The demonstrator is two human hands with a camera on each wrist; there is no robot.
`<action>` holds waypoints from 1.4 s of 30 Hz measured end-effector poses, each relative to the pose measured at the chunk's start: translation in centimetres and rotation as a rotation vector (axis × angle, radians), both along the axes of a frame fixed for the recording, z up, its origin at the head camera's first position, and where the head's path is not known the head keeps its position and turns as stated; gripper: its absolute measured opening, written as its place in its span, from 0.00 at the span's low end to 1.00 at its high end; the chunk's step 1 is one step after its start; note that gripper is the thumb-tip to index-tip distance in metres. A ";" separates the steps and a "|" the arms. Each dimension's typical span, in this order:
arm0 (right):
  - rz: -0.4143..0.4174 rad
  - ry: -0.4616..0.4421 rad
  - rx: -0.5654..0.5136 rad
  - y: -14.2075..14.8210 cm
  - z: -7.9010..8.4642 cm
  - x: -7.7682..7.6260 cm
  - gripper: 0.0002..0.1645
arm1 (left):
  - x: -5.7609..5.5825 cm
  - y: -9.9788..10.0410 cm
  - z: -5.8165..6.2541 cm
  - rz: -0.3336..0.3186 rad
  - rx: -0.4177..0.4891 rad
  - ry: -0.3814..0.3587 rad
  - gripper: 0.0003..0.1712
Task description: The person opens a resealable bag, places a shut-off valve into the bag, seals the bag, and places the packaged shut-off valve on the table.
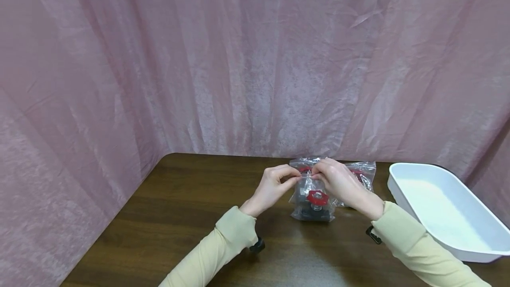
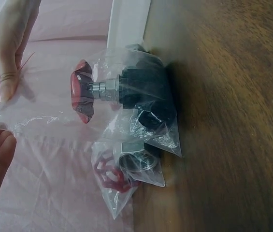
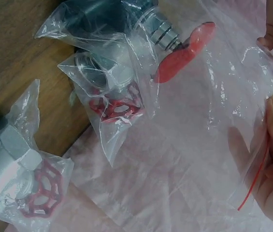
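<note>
A clear zip bag (image 2: 44, 113) with a red zip line stands upright on the table. Inside it is a gate valve (image 2: 146, 89) with a dark body and a red handwheel (image 1: 317, 197). My left hand (image 1: 275, 185) pinches the bag's top edge between thumb and fingertips. Close beside it, my right hand (image 1: 342, 183) pinches the same edge along the red zip. Just behind stands a second bagged valve (image 2: 138, 159), its red handwheel showing through the plastic. A third bagged valve (image 3: 18, 169) sits farther right, partly covered by my right hand in the head view.
A white plastic tray (image 1: 414, 220) stands at the table's right side. The brown wooden table (image 1: 191, 198) reaches back to a pink curtain (image 1: 255, 79) hanging behind it. Dark bands with a camera mount (image 1: 256, 246) show at my wrists.
</note>
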State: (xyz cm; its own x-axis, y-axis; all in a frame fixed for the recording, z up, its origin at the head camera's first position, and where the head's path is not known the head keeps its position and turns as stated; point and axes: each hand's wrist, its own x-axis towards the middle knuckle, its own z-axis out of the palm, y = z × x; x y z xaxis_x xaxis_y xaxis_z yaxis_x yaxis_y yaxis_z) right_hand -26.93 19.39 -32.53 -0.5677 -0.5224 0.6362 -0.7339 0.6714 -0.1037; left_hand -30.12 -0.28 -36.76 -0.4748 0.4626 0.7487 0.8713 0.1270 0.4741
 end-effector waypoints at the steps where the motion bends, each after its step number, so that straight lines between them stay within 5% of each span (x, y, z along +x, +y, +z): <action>1: -0.002 -0.005 -0.006 0.0 0.0 0.0 0.10 | 0.0 0.0 0.0 0.003 -0.002 0.002 0.03; 7: 0.031 -0.097 -0.088 0.5 0.2 -0.1 0.07 | 0.1 0.0 0.2 0.015 0.006 -0.016 0.04; 14: 0.028 -0.146 -0.074 1.6 0.4 0.2 0.07 | 2.9 -0.3 3.0 0.025 0.016 -0.045 0.03; 28: -0.028 -0.089 -0.044 1.5 0.4 0.3 0.10 | 2.9 -0.2 3.0 0.018 0.026 -0.002 0.06; 42: -0.053 -0.030 0.033 1.8 0.4 0.6 0.06 | 2.8 -0.1 3.0 0.021 0.015 -0.044 0.03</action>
State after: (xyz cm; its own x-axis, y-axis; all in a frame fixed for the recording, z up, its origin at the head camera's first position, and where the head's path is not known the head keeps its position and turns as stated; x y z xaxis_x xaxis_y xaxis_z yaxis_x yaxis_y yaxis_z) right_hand -26.36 21.14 -32.13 -0.6139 -0.5114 0.6013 -0.6940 0.7126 -0.1024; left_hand -27.35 -0.42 -33.75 -0.5165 0.4413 0.7338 0.8470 0.1376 0.5134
